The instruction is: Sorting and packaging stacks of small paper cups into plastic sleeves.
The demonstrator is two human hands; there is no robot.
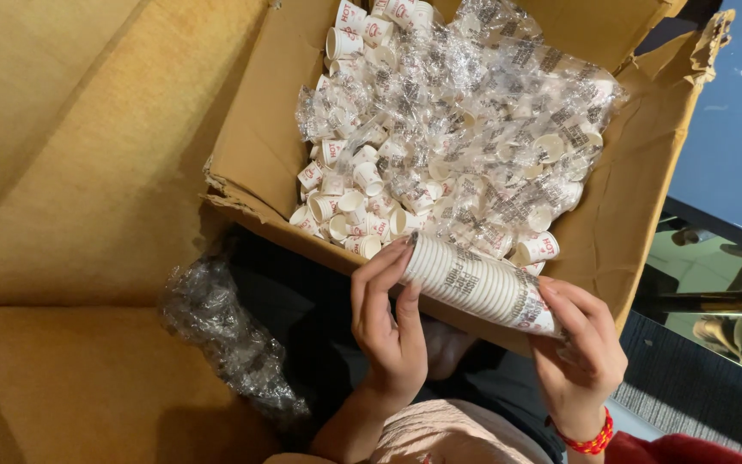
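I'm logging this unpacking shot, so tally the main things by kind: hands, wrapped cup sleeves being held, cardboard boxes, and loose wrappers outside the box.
Hands: 2, left hand and right hand
Held cup sleeve: 1
Cardboard box: 1
Crumpled plastic wrapper outside the box: 1
Total: 5
The loose small cups inside are too many to count.

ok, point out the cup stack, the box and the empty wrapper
cup stack [478,283]: head view, middle of the wrapped sleeve held by both hands.
box [255,137]: head view, inner left wall.
empty wrapper [216,331]: head view, middle of the crumpled plastic left of the hands.
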